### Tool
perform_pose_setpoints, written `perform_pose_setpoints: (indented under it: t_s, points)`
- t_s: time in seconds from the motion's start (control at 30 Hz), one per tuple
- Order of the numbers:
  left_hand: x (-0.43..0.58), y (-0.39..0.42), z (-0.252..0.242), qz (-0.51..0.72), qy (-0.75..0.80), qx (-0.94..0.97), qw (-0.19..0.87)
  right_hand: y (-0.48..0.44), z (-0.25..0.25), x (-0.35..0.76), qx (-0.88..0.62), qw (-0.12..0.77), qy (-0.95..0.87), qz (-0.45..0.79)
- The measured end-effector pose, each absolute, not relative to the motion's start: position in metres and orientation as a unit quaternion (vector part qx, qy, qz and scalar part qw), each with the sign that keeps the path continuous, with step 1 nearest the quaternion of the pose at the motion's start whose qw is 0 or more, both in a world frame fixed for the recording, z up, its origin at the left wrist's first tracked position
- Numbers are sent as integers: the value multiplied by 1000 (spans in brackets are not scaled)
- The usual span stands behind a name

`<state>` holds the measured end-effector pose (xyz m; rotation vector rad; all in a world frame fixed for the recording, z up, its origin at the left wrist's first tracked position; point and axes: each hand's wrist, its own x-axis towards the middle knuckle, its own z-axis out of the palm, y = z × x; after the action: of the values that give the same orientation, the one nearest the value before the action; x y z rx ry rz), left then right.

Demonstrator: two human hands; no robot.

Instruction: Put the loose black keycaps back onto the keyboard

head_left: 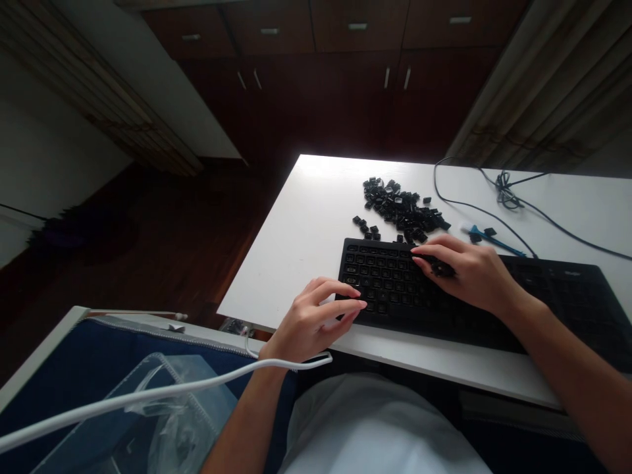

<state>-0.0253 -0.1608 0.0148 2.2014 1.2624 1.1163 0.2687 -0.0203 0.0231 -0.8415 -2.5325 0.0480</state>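
Observation:
A black keyboard [390,283] lies along the front of the white table, with many key positions at its left end bare of caps. My left hand [318,313] is over its left front corner, thumb and forefinger stretched toward the keys with a small gap between the tips; nothing shows in them. Above the middle of the keyboard, my right hand [469,270] curls round a few black keycaps [442,268]. Its thumb and forefinger tips are close together near the top rows; whether they pinch a cap is hidden. A heap of loose black keycaps [407,210] lies just behind the keyboard.
A blue-handled brush [496,242] lies behind the keyboard, beside a couple of caps. The black cable [511,197] loops across the back right of the white table [286,250]. A white cord [162,395] crosses in front of my left forearm, above a clear plastic bag [178,415].

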Motion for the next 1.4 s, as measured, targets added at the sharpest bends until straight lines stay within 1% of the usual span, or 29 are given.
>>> perform_pose_setpoints:
  t_s: [0.13,0.27,0.47,0.57,0.67,0.77,0.83,0.93,1.1,1.4]
  points:
    - [-27,-163,10,437,465,738,219,-20,23,269,-306,229,-924,9]
    - [-28,-159,11,475,477,709,211,-22,25,269,-315,217,-924,-19]
    - [-30,-157,8,492,502,671,237,-21,26,271,-324,191,-926,-29]
    - [-31,-160,4,501,502,655,262,-26,34,271,-337,198,-920,-29]
    - [-31,-159,5,491,497,664,267,-43,48,266,-349,229,-909,4]
    - [-32,-156,8,482,475,689,260,-70,59,252,-342,264,-899,74]
    - [-33,-156,10,481,468,694,259,-87,60,239,-325,269,-900,108]
    - [-34,-158,8,471,482,681,286,-106,53,221,-304,262,-906,134]
    - [-35,-163,3,457,486,673,320,-117,38,204,-292,256,-914,117]
    - [-33,-161,6,453,463,704,292,-122,29,194,-272,248,-927,74]
